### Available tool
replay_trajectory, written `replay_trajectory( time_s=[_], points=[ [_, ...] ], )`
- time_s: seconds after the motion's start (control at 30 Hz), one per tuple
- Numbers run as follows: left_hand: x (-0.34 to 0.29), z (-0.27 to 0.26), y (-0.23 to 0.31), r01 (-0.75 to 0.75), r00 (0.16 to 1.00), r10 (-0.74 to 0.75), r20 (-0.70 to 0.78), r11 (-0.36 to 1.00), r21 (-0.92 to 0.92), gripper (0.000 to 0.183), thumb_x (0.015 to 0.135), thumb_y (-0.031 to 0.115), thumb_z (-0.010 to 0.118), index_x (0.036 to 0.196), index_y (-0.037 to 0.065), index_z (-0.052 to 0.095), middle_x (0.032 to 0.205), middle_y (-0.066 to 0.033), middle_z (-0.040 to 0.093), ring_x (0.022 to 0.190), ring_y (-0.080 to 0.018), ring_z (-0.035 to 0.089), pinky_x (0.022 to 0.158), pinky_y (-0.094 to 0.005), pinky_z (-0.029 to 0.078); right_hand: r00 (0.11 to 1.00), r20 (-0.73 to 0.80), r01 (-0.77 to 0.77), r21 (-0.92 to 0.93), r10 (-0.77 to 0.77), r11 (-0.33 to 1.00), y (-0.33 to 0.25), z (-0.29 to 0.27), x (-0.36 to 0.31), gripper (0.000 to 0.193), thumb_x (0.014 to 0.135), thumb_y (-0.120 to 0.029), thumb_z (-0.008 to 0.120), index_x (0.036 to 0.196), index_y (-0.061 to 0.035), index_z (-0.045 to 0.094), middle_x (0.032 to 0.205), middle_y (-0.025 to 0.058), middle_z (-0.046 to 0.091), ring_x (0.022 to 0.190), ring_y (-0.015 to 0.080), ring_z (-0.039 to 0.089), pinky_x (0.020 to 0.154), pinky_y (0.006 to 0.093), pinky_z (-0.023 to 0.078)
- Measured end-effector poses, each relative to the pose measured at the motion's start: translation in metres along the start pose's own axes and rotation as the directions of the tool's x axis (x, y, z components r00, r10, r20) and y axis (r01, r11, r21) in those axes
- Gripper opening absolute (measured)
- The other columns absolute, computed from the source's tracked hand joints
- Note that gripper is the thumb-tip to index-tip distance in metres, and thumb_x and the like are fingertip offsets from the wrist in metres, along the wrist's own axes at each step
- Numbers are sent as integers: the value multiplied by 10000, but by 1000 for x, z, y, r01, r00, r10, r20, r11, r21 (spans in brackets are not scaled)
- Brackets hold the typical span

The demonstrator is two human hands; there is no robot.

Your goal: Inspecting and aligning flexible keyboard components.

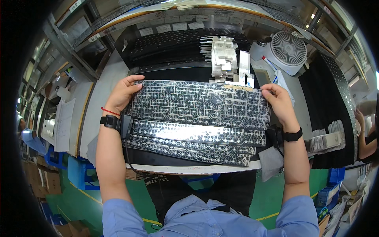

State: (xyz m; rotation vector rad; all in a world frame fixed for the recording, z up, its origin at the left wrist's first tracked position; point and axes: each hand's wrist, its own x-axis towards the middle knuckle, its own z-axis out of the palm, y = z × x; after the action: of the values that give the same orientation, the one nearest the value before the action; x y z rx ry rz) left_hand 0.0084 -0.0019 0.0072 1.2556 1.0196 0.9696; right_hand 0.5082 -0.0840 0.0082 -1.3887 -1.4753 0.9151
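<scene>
A transparent keyboard membrane sheet (197, 103), printed with silvery traces and dark round spots, spans the space between my hands. My left hand (125, 93) pinches its upper left corner, thumb on top. At the upper right corner, my right hand (281, 102) grips the same sheet between thumb and fingers. Below it, nearer to me, several similar membrane sheets (193, 152) lie fanned in a slanted stack, one shining with glare. The upper sheet covers part of this stack. Dark straps are around both wrists, with a small black box at the left one.
Behind the sheet stands a pile of white paper tags (224, 59). A white round fan (289, 49) is at the far right. Perforated black sheets (169, 43) lie at the back. More pale tags (327, 141) sit on black material at right. A co-worker's arm (367, 146) shows at the right edge.
</scene>
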Motion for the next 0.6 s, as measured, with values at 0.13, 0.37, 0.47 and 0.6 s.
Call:
replay_trajectory(
  time_s=[0.13,0.37,0.47,0.6],
  points=[
    [0,0,0,-25,999,25,-20,1000,14,279,916,11,608,1193,-11,587,977,-66,687,828,-101,656,790,-225,531,996,89,17,-50,-13,999,-6,6,-4,246,871,-27,657,1115,1,655,913,6,650,740,67,561,662,210,461],
    [4,-3,-4,-41,998,40,-45,999,-4,186,935,87,621,1111,27,604,971,-18,678,848,-77,632,791,-228,510,994,98,-43,-38,46,998,0,1,-1,174,912,-34,610,1081,-3,640,869,-21,613,766,59,534,692,222,445],
    [4,-2,-4,-68,997,67,-48,998,-9,159,954,131,605,1085,41,613,969,-5,676,848,-73,626,800,-228,502,998,58,9,2,-9,1000,3,3,0,119,947,-58,574,1038,-6,628,847,-29,587,777,55,515,702,219,427],
    [5,-2,-3,-58,997,56,-50,997,-45,185,991,198,553,1070,44,620,962,-3,675,844,-70,624,793,-224,496,999,26,35,33,-36,999,6,2,1,113,966,-78,551,1011,-3,624,862,-26,590,787,53,516,719,205,421]
  ],
)
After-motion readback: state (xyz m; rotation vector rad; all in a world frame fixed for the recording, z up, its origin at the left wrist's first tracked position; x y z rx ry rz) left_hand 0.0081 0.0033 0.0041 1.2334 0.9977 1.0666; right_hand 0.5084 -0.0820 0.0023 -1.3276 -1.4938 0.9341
